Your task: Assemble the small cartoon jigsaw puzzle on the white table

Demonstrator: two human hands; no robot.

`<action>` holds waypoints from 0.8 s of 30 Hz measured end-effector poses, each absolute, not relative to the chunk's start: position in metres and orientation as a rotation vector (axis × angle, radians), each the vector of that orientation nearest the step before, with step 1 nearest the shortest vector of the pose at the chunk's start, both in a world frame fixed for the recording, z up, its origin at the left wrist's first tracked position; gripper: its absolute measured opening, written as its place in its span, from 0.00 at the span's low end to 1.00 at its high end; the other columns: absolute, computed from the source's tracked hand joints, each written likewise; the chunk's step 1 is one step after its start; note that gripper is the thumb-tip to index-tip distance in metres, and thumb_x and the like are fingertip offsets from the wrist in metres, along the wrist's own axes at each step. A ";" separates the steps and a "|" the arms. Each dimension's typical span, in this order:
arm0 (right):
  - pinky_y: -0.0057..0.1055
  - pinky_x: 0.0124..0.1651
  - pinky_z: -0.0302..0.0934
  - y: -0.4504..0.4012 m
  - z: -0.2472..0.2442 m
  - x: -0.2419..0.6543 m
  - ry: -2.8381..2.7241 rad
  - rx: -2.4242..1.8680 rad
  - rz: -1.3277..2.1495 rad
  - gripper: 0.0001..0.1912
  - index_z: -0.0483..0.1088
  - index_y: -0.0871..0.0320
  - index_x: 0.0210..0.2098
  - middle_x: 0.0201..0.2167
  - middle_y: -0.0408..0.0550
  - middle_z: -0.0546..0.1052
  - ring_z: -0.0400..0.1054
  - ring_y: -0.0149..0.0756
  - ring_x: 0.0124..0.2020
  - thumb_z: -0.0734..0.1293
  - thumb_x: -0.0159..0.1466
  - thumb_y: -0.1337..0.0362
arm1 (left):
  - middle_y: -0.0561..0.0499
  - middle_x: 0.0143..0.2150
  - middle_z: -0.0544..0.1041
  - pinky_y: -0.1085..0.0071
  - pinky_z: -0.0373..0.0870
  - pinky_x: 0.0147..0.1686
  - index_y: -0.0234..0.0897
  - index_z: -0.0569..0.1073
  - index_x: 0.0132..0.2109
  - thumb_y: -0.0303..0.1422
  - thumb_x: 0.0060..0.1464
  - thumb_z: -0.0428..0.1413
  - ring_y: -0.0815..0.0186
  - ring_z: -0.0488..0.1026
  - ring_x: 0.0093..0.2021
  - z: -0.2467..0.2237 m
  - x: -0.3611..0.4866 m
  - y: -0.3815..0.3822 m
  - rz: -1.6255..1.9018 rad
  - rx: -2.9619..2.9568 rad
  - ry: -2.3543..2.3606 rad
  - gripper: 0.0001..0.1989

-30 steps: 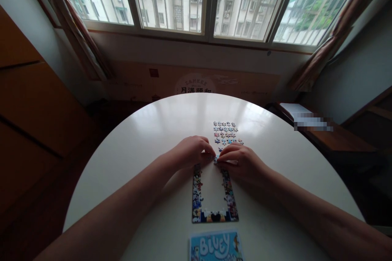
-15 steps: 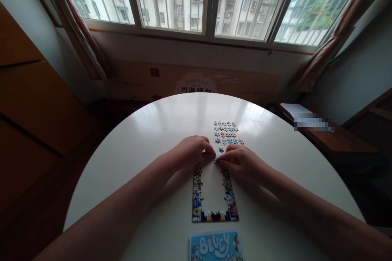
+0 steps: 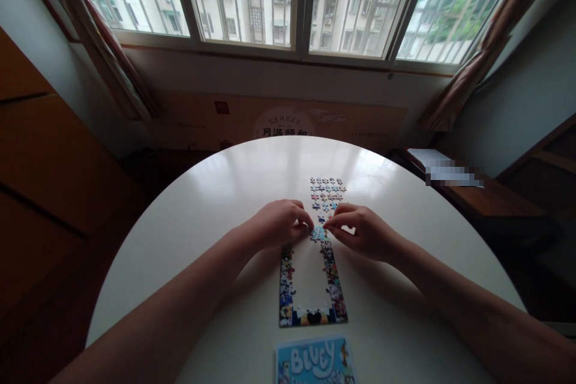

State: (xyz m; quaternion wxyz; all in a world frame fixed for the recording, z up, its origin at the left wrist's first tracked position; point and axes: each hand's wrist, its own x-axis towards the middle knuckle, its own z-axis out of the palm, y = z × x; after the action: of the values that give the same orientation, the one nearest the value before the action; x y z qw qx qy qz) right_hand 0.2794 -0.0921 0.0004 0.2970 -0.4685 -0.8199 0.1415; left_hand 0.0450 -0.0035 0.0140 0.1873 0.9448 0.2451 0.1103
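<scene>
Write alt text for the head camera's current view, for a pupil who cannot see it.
A person's left hand and right hand have their fingertips at the far edge of a puzzle border with an unfilled middle. Loose pieces lie in rows beyond it on a white table; a blue "Bluey" picture lies nearer.

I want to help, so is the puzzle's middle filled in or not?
Not filled in: inside the puzzle border, the white tabletop shows, and loose pieces lie in rows beyond.
</scene>
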 end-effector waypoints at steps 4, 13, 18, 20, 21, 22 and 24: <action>0.29 0.36 0.60 -0.095 0.003 0.275 -2.347 -1.221 0.380 0.11 0.81 0.48 0.45 0.35 0.45 0.75 0.68 0.29 0.32 0.66 0.68 0.64 | 0.50 0.42 0.79 0.69 0.67 0.37 0.46 0.84 0.42 0.32 0.57 0.58 0.67 0.74 0.35 0.018 0.046 -0.007 0.290 2.654 0.716 0.10; 0.28 0.36 0.57 -0.095 0.007 0.270 -2.424 -1.279 0.344 0.11 0.80 0.48 0.46 0.35 0.45 0.76 0.67 0.29 0.33 0.66 0.69 0.65 | 0.50 0.40 0.78 0.69 0.67 0.38 0.44 0.82 0.40 0.35 0.54 0.63 0.64 0.74 0.39 0.016 0.051 -0.008 0.311 2.706 0.747 0.06; 0.29 0.38 0.56 -0.097 0.008 0.263 -2.442 -1.309 0.309 0.11 0.79 0.53 0.43 0.37 0.45 0.78 0.68 0.31 0.34 0.65 0.67 0.69 | 0.50 0.40 0.79 0.67 0.69 0.42 0.44 0.82 0.39 0.33 0.52 0.63 0.62 0.74 0.42 0.015 0.051 -0.007 0.347 2.745 0.737 0.06; 0.29 0.38 0.56 -0.098 0.008 0.261 -2.448 -1.315 0.295 0.11 0.79 0.53 0.41 0.37 0.45 0.78 0.68 0.31 0.33 0.65 0.66 0.70 | 0.50 0.41 0.79 0.66 0.69 0.43 0.44 0.82 0.39 0.33 0.52 0.64 0.61 0.75 0.42 0.015 0.051 -0.007 0.347 2.744 0.737 0.06; 0.29 0.38 0.56 -0.098 0.008 0.261 -2.447 -1.315 0.291 0.11 0.79 0.54 0.41 0.38 0.45 0.78 0.68 0.31 0.33 0.65 0.66 0.70 | 0.50 0.41 0.79 0.66 0.69 0.44 0.44 0.82 0.39 0.33 0.52 0.64 0.61 0.75 0.43 0.015 0.050 -0.007 0.352 2.740 0.737 0.06; 0.29 0.38 0.56 -0.097 0.008 0.261 -2.444 -1.314 0.289 0.11 0.79 0.54 0.42 0.38 0.45 0.78 0.68 0.31 0.34 0.65 0.66 0.70 | 0.50 0.42 0.79 0.66 0.69 0.44 0.45 0.82 0.40 0.33 0.52 0.64 0.61 0.75 0.43 0.015 0.050 -0.007 0.361 2.736 0.732 0.06; 0.29 0.38 0.56 -0.097 0.008 0.261 -2.439 -1.307 0.280 0.11 0.78 0.54 0.44 0.38 0.46 0.78 0.68 0.31 0.34 0.65 0.66 0.70 | 0.51 0.42 0.79 0.66 0.69 0.43 0.45 0.82 0.40 0.33 0.52 0.64 0.62 0.75 0.43 0.014 0.051 -0.007 0.381 2.724 0.719 0.06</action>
State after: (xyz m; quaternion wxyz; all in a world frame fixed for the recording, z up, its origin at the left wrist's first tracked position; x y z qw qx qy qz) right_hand 0.2607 -0.0967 0.0077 0.1793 -0.4624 -0.8627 0.0990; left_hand 0.0505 -0.0073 0.0142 0.1487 0.9475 0.2502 0.1327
